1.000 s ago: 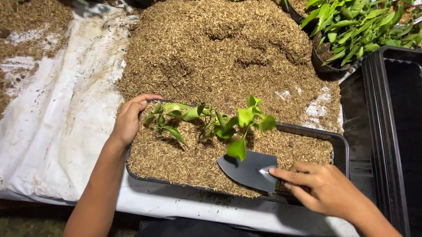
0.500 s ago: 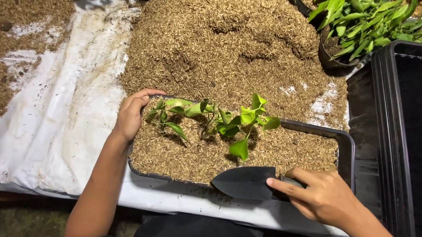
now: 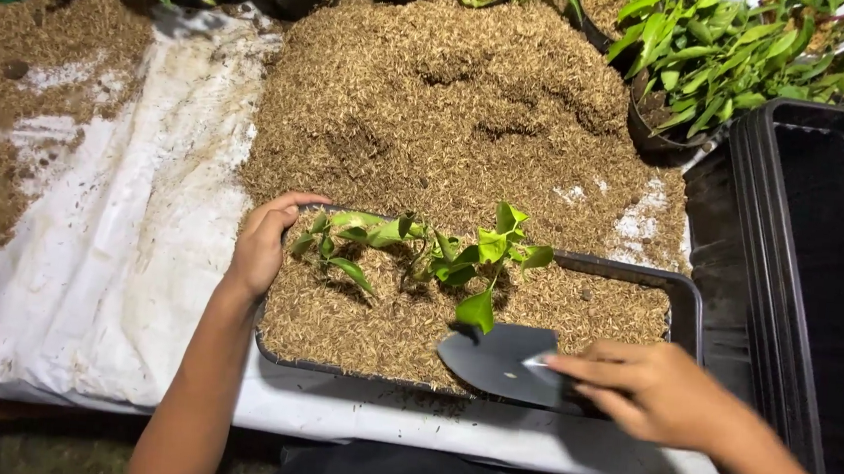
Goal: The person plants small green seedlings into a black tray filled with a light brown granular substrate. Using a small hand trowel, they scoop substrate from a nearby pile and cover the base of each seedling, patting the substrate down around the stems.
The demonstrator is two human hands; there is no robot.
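Over the tray (image 3: 684, 288), the right hand (image 3: 666, 392) gripped a trowel (image 3: 497, 361) flat on the fill; the left hand (image 3: 263, 245) clasped the tray's end, steadying it beside the seedlings (image 3: 421, 247).

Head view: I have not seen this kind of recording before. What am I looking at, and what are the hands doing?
The picture comes from a camera worn on a person's head, looking down at their own two bare hands; there is no machine. In front lies a black rectangular planter tray filled with brown husk-like potting mix, with a small green-leaved plant standing in it. The left hand grips the tray's left end beside the plant. The right hand holds a dark trowel with its blade over the mix at the tray's near edge. Behind is a big heap of the same mix on a white sheet. Stacked empty black trays sit to the right, potted plants at the back.
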